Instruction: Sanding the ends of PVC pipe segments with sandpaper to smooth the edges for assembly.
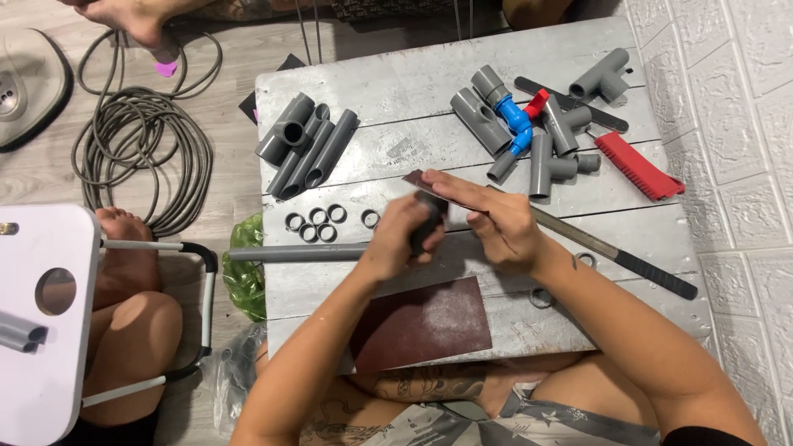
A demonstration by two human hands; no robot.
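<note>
Low grey-painted plank table [578, 58] on pale wood-look floor [231, 62]; white embossed brick-pattern wall [735, 124] right; white plastic stool [41, 330] left.

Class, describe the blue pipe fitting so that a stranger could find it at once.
Start at the grey wooden board and go to the cluster of grey plastic tee fittings at its far right. The curved blue plastic fitting lies among them, beside a small red piece; it alone is blue.

Grey pipe pieces [307, 144] sit upper centre on a silver-painted board [396, 83]; a blue valve [516, 120] and red saw handle [638, 165] upper right; maroon sandpaper [421, 324] below.
</note>
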